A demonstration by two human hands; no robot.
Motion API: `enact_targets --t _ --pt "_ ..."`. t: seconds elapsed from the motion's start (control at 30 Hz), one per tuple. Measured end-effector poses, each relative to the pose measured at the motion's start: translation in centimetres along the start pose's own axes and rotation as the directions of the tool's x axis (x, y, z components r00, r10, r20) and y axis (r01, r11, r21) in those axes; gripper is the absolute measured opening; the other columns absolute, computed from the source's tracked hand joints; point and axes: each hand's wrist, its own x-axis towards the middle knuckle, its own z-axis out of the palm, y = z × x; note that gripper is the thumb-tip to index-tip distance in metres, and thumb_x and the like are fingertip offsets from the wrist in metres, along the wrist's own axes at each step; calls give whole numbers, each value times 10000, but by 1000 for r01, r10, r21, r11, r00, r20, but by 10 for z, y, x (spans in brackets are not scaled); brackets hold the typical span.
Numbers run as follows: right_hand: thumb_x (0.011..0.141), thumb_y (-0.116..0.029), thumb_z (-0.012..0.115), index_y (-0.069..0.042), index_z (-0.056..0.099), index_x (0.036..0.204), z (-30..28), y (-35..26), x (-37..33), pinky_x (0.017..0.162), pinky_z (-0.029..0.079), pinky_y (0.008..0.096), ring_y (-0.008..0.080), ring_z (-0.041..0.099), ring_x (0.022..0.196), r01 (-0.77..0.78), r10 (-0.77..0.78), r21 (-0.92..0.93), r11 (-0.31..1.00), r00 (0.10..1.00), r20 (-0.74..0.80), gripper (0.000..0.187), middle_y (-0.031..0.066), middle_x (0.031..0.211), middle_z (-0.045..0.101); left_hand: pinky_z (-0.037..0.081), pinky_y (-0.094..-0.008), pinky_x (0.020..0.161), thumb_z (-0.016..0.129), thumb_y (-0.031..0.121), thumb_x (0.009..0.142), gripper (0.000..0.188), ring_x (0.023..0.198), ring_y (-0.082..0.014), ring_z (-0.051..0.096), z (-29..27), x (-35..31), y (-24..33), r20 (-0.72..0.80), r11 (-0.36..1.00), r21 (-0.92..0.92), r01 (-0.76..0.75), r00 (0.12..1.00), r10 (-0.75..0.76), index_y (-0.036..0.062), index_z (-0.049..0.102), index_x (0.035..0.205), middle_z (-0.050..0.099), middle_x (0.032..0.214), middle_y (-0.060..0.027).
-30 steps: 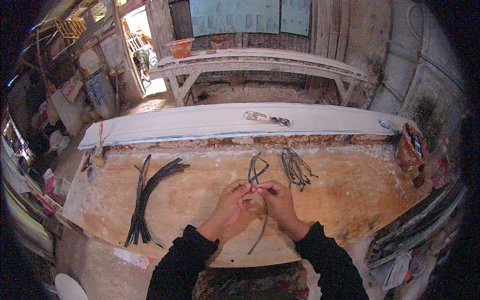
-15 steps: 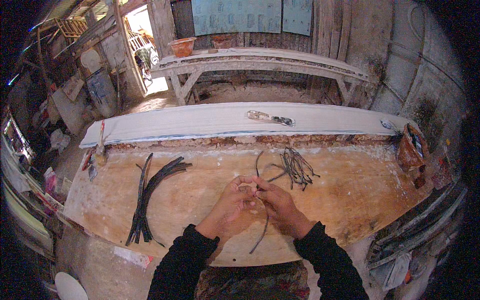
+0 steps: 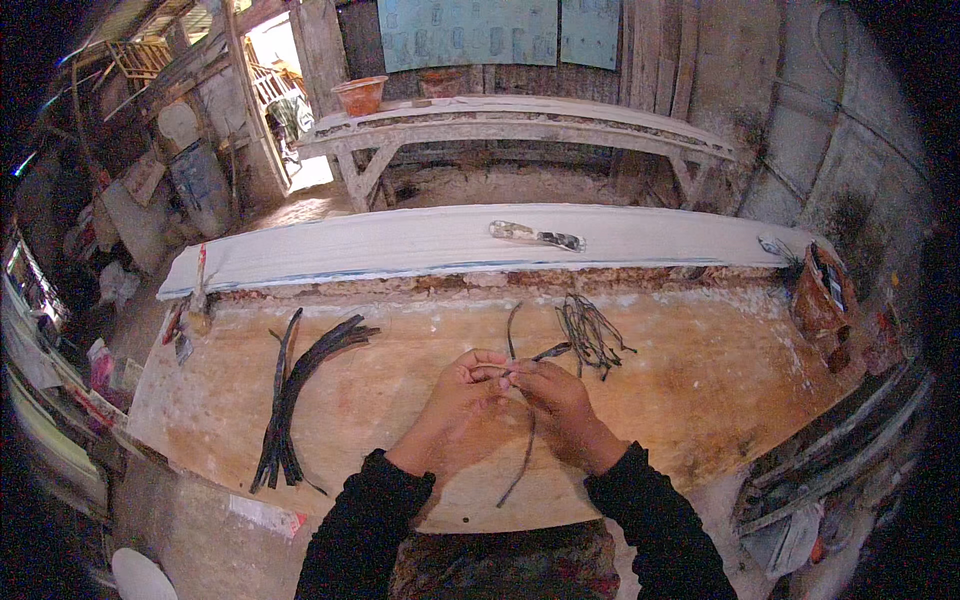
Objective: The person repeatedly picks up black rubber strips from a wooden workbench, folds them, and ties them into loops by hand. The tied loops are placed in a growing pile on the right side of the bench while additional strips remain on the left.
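Above the middle of the wooden board, my left hand [image 3: 468,392] and my right hand [image 3: 560,398] meet, fingertips pinched together on a thin dark strip [image 3: 552,352]. One end of it sticks out past my right fingers toward the far right. A longer thin strip [image 3: 528,450] runs below my hands toward the near edge, and a similar piece shows beyond them; whether these join is hidden by my fingers. Left of my hands lies a bundle of wider black strips [image 3: 290,410]. Just beyond my right hand is a loose pile of thin, knotted-looking dark strips [image 3: 595,335].
The wooden board [image 3: 700,400] adjoins a raised white plank [image 3: 380,238], where a stained knife-like tool [image 3: 537,236] lies. A brush [image 3: 200,290] stands at the left, a brown container [image 3: 825,295] at the right. Farther back are a long bench [image 3: 560,128] and an orange pot [image 3: 361,95].
The dark strip's end now projects to the right of my right fingers, between them and the pile. Both hands stay nearly in place, fingers shifted slightly. The bundle has not moved.
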Motion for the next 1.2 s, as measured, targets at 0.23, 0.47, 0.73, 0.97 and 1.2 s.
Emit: enact_targets --t 0.23,0.47,0.73,0.97,1.2 --pt "748 -66 620 -43 554 996 6 1 1 773 485 359 312 585 926 2 -2 0 1000 1000 -31 258 154 1006 594 492 -224 634 608 47 809 217 803 -101 581 13 -6 3 -156 979 202 -34 985 66 35 563 1021 611 946 -39" --pt "790 -2 597 -3 565 881 24 7 -4 718 474 283 191 606 827 -244 269 162 956 951 -156 96 88 888 628 487 -223 616 607 9 788 185 847 -99 557 18 -8 -7 -98 679 691 -248 899 427 52 561 962 584 912 -10" --pt "818 -104 611 -29 596 875 23 9 1 678 455 243 97 554 728 -489 615 709 508 782 100 95 14 783 595 493 -258 655 611 11 788 177 851 -120 555 13 -12 -15 15 582 717 -382 844 536 73 530 932 532 917 -32" --pt "810 -102 627 -46 556 856 20 8 2 663 438 220 94 541 705 -438 649 846 305 745 151 101 18 769 576 494 -264 669 613 2 787 183 852 -126 557 17 -14 -14 59 579 710 -401 853 518 67 518 929 525 919 -35" --pt "816 -121 628 -25 595 844 24 6 0 656 459 225 92 556 709 -482 672 746 460 738 62 105 25 771 602 490 -254 682 613 -22 781 215 852 -116 551 14 -12 -22 -18 665 629 -403 847 531 79 497 931 521 914 -30"
